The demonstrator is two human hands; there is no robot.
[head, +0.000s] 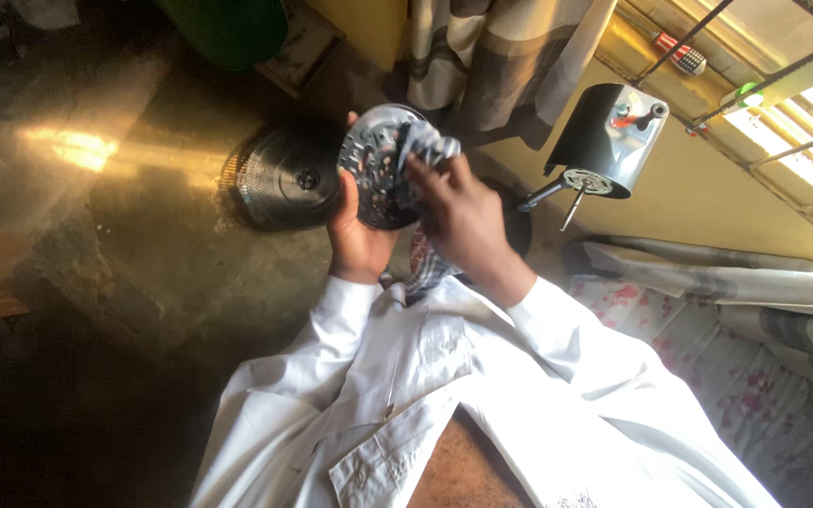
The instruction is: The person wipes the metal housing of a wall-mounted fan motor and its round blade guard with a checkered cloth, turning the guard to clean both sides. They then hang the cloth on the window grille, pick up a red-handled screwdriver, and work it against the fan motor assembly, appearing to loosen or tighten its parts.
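Note:
My left hand grips a round metal motor part by its lower edge and holds it up in front of my chest. Its face shows slots and dark openings. My right hand presses a checked cloth against the right side of that part, fingers bunched around the fabric. More of the cloth hangs down between my wrists. Both arms are in white shirt sleeves.
A round fan grille lies on the dark floor to the left. A black fan motor housing on a stem stands at the right by a yellow wall. A window with bars is top right, and a flowered mattress lies lower right.

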